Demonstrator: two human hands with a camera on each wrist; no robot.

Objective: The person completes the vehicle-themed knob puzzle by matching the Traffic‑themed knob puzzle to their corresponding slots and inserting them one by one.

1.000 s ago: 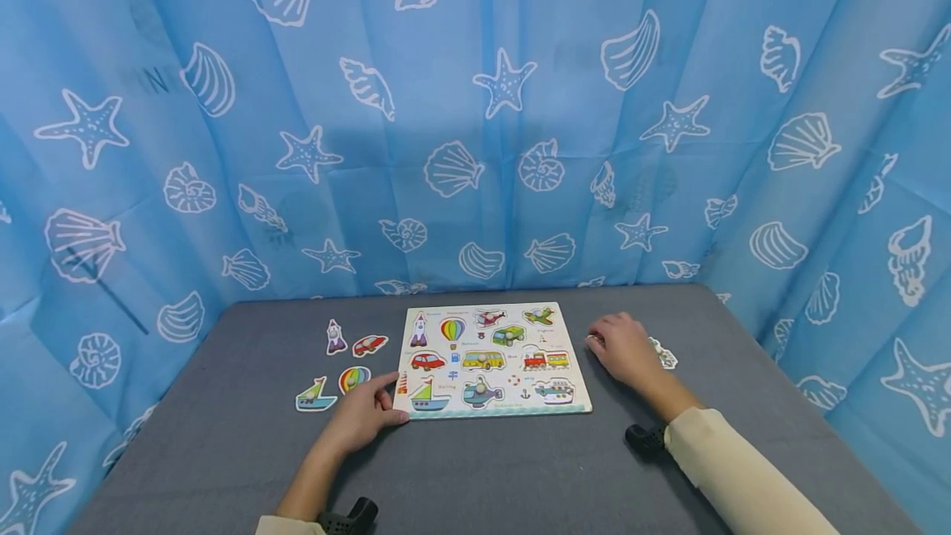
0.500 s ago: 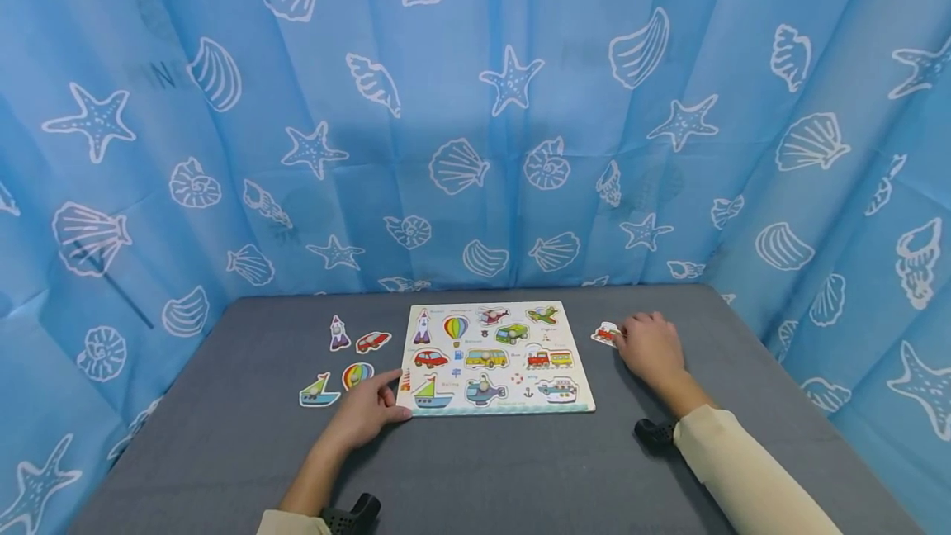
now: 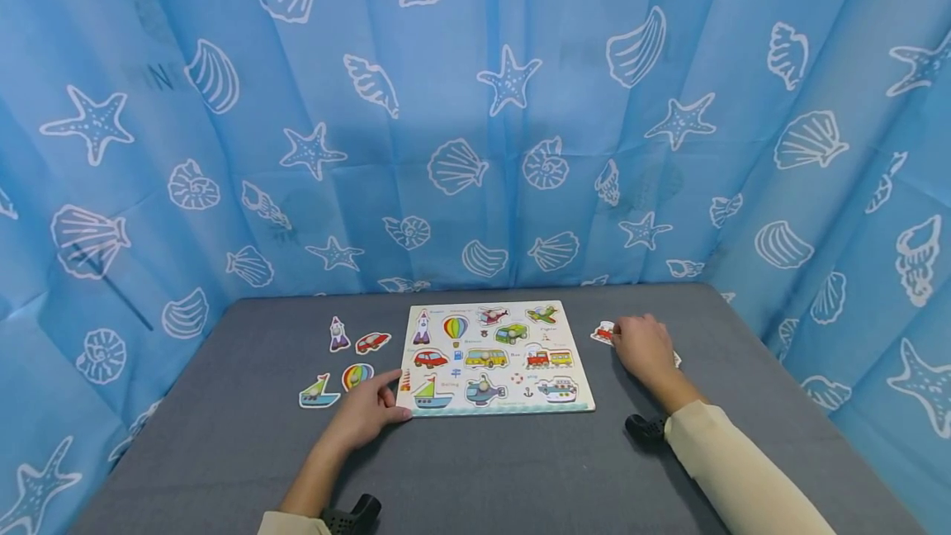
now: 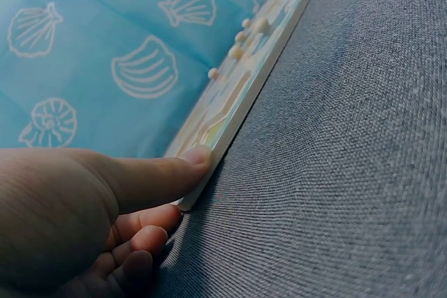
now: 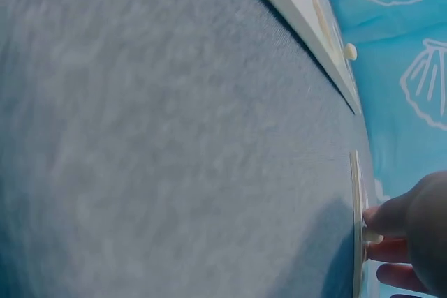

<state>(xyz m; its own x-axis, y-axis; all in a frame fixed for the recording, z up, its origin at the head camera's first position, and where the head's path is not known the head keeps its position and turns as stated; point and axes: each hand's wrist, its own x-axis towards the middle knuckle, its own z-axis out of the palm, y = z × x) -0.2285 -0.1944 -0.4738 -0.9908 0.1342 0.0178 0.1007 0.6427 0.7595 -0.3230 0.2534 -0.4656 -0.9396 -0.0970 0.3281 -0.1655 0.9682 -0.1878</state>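
A pale wooden vehicle puzzle board [image 3: 446, 378] lies flat in the middle of the table. My left hand [image 3: 366, 413] holds its near left corner. In the left wrist view, the thumb [image 4: 164, 179] presses on top, with the other fingers curled beside the edge. Right of the board lies a red train puzzle piece [image 3: 603, 332], mostly covered by my right hand [image 3: 648, 349]. The right wrist view shows thumb and fingers pinching a small knob [image 5: 372, 236] on this flat piece, which sits close over the cloth.
Left of the board lie loose pieces: a rocket [image 3: 338, 335], a red car [image 3: 373, 343], a sailboat [image 3: 319, 392] and a balloon [image 3: 357, 376]. Another piece's white edge [image 3: 677, 359] shows beyond the right hand. A blue shell-print curtain [image 3: 446, 106] hangs behind the grey table [image 3: 505, 477].
My right hand has moved right from beside the board, uncovering the red end of the train piece, then shifted slightly back left. The left hand stays at the board's corner.
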